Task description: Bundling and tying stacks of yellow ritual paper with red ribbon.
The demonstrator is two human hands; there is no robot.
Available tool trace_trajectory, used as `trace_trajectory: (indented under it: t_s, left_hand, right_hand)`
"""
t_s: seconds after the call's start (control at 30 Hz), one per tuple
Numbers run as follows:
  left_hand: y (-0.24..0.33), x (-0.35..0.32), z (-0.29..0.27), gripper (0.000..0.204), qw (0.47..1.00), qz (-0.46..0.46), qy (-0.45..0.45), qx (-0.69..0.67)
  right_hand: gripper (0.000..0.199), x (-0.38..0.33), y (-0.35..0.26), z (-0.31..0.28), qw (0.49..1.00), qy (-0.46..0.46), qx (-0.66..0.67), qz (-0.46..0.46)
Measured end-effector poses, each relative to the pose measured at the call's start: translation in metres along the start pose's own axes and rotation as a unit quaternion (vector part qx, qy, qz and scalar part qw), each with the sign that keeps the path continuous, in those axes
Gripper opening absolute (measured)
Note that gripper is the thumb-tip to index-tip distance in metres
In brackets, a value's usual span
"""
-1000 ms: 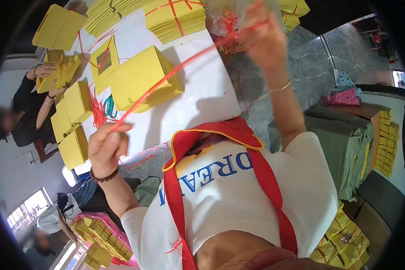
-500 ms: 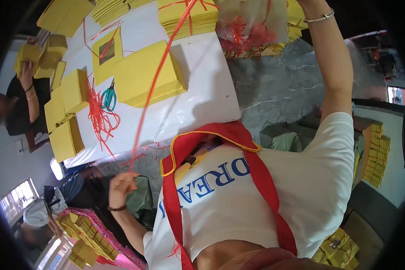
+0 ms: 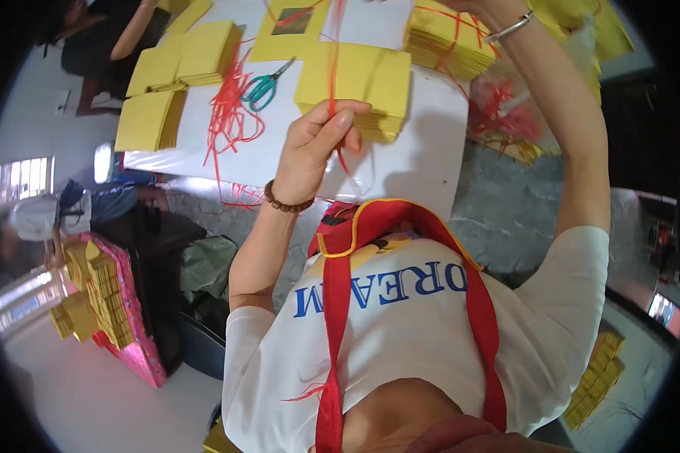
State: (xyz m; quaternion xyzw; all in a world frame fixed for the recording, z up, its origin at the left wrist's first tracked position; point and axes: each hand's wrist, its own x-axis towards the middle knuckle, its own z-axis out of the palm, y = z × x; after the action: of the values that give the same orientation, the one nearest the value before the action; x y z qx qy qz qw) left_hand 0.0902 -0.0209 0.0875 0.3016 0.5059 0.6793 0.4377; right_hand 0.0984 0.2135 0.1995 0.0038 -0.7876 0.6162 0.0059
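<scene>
My left hand (image 3: 313, 147), with a brown bead bracelet, is closed in a pinch on a red plastic string (image 3: 332, 79). The string runs up from my fingers, and a short end hangs below them. Just behind that hand lies a stack of yellow paper sheets (image 3: 389, 87) on the white-covered table (image 3: 431, 155). At the top edge my right hand (image 3: 472, 4) is mostly cut off, beside a yellow stack tied with red string (image 3: 449, 41); its fingers cannot be made out.
Teal-handled scissors (image 3: 261, 90) lie by a heap of loose red strings (image 3: 230, 113). More yellow stacks (image 3: 149, 121) stand at the table's left. A clear bag of red string (image 3: 506, 106) is at the right. Another person's arm (image 3: 134, 30) shows at the far left.
My left hand has come up from beside my body to the yellow stack, still holding the red string. My right hand is now partly in view at the top. The camera view has shifted.
</scene>
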Motion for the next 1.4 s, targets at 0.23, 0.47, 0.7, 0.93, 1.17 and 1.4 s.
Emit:
trace_trajectory:
  t_s: [0.23, 0.47, 0.7, 0.93, 1.17, 1.4]
  left_hand:
    - [-0.008, 0.011, -0.015, 0.032, 0.983, -0.026, 0.137, -0.118]
    - [-0.041, 0.006, -0.013, 0.034, 0.986, -0.073, 0.129, -0.078]
    - [-0.060, 0.004, -0.011, 0.034, 0.977, -0.077, 0.158, -0.117]
    - [-0.073, -0.003, -0.016, 0.033, 0.970, -0.133, 0.146, -0.142]
    - [-0.096, -0.010, -0.030, 0.031, 0.953, -0.149, 0.108, -0.239]
    - [-0.078, -0.008, -0.022, 0.031, 0.974, -0.109, 0.081, -0.182]
  right_hand:
    - [0.028, 0.053, 0.084, -0.026, 0.958, 0.047, 0.253, 0.124]
    - [0.037, 0.062, 0.174, -0.020, 0.964, 0.081, 0.227, 0.108]
    - [0.035, 0.061, 0.179, 0.011, 0.967, 0.181, -0.110, 0.140]
    - [0.033, 0.058, 0.200, 0.016, 0.967, 0.135, -0.040, 0.211]
    - [0.030, 0.057, 0.199, 0.014, 0.956, -0.015, 0.019, 0.292]
    - [0.028, 0.055, 0.191, -0.004, 0.964, 0.036, 0.064, 0.254]
